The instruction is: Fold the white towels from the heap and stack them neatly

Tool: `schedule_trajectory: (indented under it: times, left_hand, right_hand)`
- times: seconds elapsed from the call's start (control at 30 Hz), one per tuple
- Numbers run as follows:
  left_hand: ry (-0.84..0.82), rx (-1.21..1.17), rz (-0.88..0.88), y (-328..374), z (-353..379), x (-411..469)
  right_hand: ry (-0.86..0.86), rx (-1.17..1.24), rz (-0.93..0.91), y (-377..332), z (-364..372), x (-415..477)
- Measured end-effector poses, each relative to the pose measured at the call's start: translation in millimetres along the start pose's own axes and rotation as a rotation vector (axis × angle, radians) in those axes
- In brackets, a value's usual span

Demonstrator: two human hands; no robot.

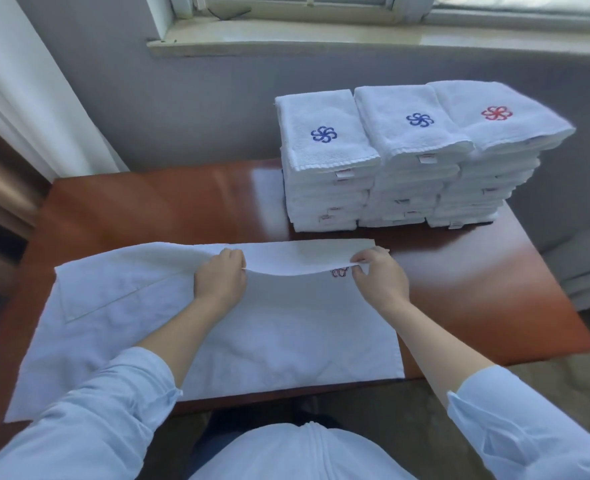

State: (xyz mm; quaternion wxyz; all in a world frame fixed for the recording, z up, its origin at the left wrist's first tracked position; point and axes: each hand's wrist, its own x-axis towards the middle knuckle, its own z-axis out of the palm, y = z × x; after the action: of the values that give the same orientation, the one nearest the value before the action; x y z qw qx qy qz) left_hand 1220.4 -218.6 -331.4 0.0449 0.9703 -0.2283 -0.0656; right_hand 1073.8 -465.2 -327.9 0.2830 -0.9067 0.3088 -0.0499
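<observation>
Now pinching, with left hand point(220, 277) and right hand point(380, 275) alike, the lifted far edge of a soft, rectangular white terry towel point(252, 334) spread on the glossy reddish-brown table point(148, 202), embroidered flower point(339, 271) peeking beneath.

Both arms are reaching forward, forearms bare below pale blue sleeves point(113, 410) pushed up near the elbows; the left hand point(220, 277) is lying knuckles up, gripping a raised edge of the towel point(252, 327); the right hand point(383, 277) is pinching the same edge between thumb and fingers point(362, 262); both hands are holding level, well apart.
</observation>
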Motion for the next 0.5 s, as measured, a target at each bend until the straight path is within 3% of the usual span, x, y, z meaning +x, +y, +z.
schedule_trajectory:
  times: [0.1,0.23,0.3,0.4,0.5]
  left_hand:
    - [-0.071,0.059,0.016,0,13,-8]
    - [-0.235,0.136,0.063,-4,30,-14]
    - [-0.260,0.141,0.088,-6,35,-14]
    - [-0.185,0.211,0.178,-8,39,-14]
    - [-0.224,0.155,0.235,-6,46,-17]
  right_hand:
    - [-0.074,-0.068,0.012,12,10,-14]
    - [-0.354,-0.310,0.128,22,21,-25]
    - [-0.391,-0.379,0.169,23,25,-30]
    - [-0.317,-0.391,-0.001,19,34,-37]
    - [-0.435,-0.199,-0.155,5,48,-45]
